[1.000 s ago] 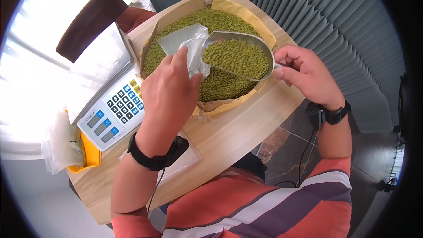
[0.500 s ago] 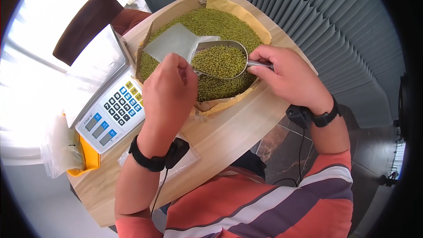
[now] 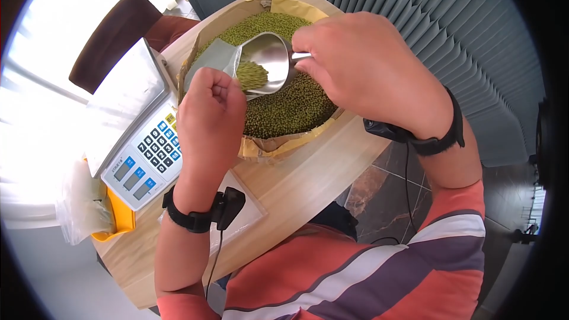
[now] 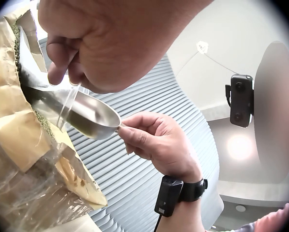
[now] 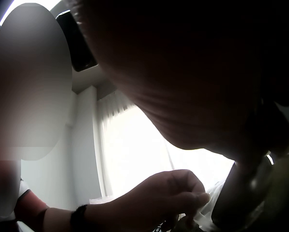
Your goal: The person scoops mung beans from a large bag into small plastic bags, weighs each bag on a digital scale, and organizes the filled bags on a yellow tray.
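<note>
My right hand (image 3: 361,62) grips the handle of a metal scoop (image 3: 274,59) and tilts it toward the left. Green mung beans (image 3: 252,75) slide along the scoop to its lip, which lies inside the mouth of a clear plastic bag (image 3: 214,56). With its fingertips my left hand (image 3: 212,104) pinches the near edge of that bag. Below both hands is a wide paper sack (image 3: 261,149) full of mung beans, its rim folded down. In the left wrist view the scoop (image 4: 93,116) slants down into the bag's mouth.
A digital scale (image 3: 145,163) stands left of the sack on the wooden table (image 3: 296,184). Beyond it are a yellow tray (image 3: 122,216) with plastic bags (image 3: 86,201) and a brown chair (image 3: 115,41). A flat clear bag (image 3: 243,213) lies near the table's front edge.
The scoop has moved left into the bag's mouth and tipped, so its beans have slid toward the lip. My right hand has risen and turned over; my left has shifted slightly left with the bag.
</note>
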